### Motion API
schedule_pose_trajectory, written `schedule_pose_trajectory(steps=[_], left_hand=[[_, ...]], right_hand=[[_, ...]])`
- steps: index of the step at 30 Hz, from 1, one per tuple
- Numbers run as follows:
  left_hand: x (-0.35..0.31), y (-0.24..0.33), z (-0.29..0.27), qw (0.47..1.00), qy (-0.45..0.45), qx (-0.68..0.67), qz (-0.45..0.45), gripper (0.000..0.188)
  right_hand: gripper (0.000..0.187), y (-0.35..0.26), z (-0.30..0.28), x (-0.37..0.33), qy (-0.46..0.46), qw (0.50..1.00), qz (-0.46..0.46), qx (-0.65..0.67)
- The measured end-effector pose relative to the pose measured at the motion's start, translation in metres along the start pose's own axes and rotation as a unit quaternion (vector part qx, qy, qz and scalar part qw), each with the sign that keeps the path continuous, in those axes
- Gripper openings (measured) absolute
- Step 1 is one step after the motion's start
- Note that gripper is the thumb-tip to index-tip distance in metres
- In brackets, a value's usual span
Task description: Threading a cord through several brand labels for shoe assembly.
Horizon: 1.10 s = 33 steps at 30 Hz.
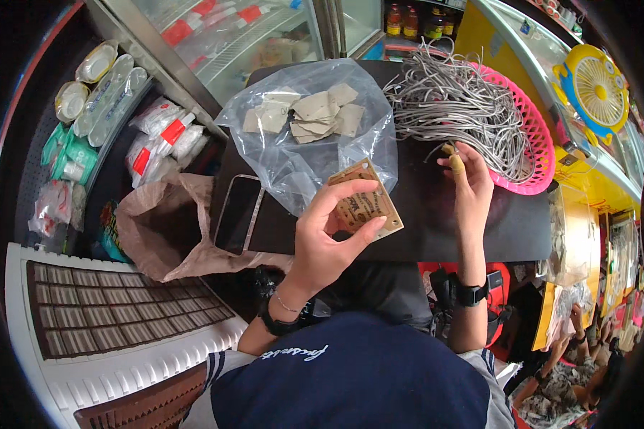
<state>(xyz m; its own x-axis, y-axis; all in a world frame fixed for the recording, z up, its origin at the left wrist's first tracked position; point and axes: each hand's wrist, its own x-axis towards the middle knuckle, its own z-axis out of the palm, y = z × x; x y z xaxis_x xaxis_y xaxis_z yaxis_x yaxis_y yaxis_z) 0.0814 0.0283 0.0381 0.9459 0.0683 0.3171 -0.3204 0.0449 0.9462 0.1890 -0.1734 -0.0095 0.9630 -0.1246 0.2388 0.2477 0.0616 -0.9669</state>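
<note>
My left hand grips a square brown cardboard piece with dark print and small corner holes, fingers on one edge and thumb on the other. Whether it is one piece or a stack, I cannot tell. At the right, my right hand pinches at a grey cord by the heap of grey cords, which spills over a pink plastic basket. A tan wrap covers one of its digits. Beyond my left hand, a clear plastic bag lies spread with several grey-brown cardboard squares on it.
A phone lies on the dark tabletop, beside an open brown bag at the left. Shelves with packets stand far left, above a white plastic unit. A yellow-and-blue fan is at the right. Another person sits lower right.
</note>
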Motion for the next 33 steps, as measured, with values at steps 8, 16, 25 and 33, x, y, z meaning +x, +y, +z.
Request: schedule_pose_trajectory(steps=[8, 16, 25, 33], left_hand=[[0.004, -0.002, -0.005, 0.997, 0.071, -0.029, -0.016, 0.041], [0.005, -0.004, -0.008, 0.996, 0.076, -0.02, -0.029, 0.038], [-0.002, 0.017, -0.004, 0.998, 0.044, -0.039, 0.001, 0.04], [-0.005, 0.026, -0.006, 0.996, -0.007, -0.084, -0.001, 0.045]], right_hand=[[0.008, -0.024, 0.003, -0.019, -0.108, 0.992, -0.015, -0.066], [0.027, -0.088, 0.016, -0.056, -0.427, 0.899, -0.056, -0.081], [0.024, -0.1, 0.021, -0.063, -0.188, 0.924, -0.201, -0.265], [0.024, -0.095, 0.027, -0.068, -0.201, 0.947, -0.16, -0.192]])
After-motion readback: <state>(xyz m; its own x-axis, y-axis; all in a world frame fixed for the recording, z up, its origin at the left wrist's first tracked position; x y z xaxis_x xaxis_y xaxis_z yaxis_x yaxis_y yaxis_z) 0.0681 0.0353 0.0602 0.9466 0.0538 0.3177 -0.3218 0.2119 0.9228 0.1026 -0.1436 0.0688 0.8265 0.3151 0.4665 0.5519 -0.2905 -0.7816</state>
